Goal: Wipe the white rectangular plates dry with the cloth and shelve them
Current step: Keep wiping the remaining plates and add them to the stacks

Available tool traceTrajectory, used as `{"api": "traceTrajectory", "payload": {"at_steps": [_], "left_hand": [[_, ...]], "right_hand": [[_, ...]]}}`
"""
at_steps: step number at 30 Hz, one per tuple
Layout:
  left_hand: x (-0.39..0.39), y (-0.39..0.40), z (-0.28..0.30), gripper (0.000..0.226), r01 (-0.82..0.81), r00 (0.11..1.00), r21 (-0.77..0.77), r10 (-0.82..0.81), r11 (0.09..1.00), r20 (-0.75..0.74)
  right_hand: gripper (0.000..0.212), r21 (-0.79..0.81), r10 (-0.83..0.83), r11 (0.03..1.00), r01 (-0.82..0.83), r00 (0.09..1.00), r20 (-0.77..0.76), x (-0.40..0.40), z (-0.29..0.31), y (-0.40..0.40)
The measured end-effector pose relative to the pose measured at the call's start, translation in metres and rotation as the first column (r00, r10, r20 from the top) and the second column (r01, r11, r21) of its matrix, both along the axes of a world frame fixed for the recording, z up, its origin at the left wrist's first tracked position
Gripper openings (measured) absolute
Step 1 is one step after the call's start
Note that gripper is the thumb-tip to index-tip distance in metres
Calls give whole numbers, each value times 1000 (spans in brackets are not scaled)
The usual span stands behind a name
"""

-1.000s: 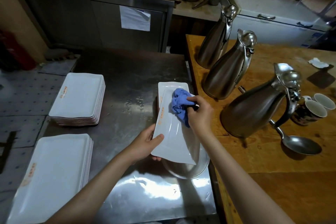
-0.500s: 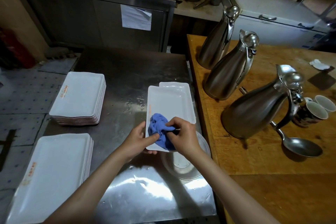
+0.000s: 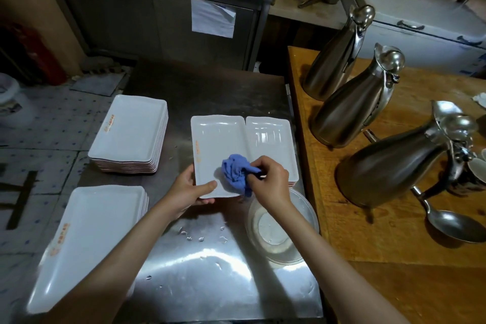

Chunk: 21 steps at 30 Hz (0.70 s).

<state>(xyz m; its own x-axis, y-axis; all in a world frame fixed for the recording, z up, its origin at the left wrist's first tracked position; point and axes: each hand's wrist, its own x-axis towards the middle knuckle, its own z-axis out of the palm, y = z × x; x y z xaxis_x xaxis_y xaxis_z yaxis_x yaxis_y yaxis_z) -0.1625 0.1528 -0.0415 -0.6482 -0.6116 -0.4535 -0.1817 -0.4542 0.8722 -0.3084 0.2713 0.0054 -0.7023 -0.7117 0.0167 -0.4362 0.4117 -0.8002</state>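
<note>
Two grips: one plate (image 3: 218, 144), one cloth (image 3: 235, 172)

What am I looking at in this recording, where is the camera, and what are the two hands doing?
There is no machine: a person wears a camera on the head, looking down at their own bare hands. The left hand grips the near corner of a white rectangular plate over a steel table. The right hand pinches a blue cloth against that plate. Another plate lies beside it, and two plate stacks sit farther left. A clear bowl is near the right wrist. Three steel jugs and a ladle stand on the wooden counter.
</note>
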Motion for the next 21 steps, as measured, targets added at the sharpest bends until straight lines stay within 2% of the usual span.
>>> {"api": "traceTrajectory", "payload": {"at_steps": [3, 7, 14, 21], "left_hand": [[5, -15, -5, 34, 1, 1000, 26, -1, 1000, 14], [14, -31, -17, 40, 19, 998, 43, -21, 999, 56], [14, -53, -39, 61, 58, 989, 44, -64, 997, 131], [5, -67, -60, 61, 93, 977, 48, -101, 994, 190]], "right_hand": [[21, -40, -49, 998, 50, 998, 26, -5, 4, -10], [19, -83, -103, 991, 106, 994, 45, -15, 4, -19], [20, -63, -143, 987, 145, 989, 33, -27, -4, -27], [19, -31, -152, 988, 153, 988, 39, -29, -15, -35]]}}
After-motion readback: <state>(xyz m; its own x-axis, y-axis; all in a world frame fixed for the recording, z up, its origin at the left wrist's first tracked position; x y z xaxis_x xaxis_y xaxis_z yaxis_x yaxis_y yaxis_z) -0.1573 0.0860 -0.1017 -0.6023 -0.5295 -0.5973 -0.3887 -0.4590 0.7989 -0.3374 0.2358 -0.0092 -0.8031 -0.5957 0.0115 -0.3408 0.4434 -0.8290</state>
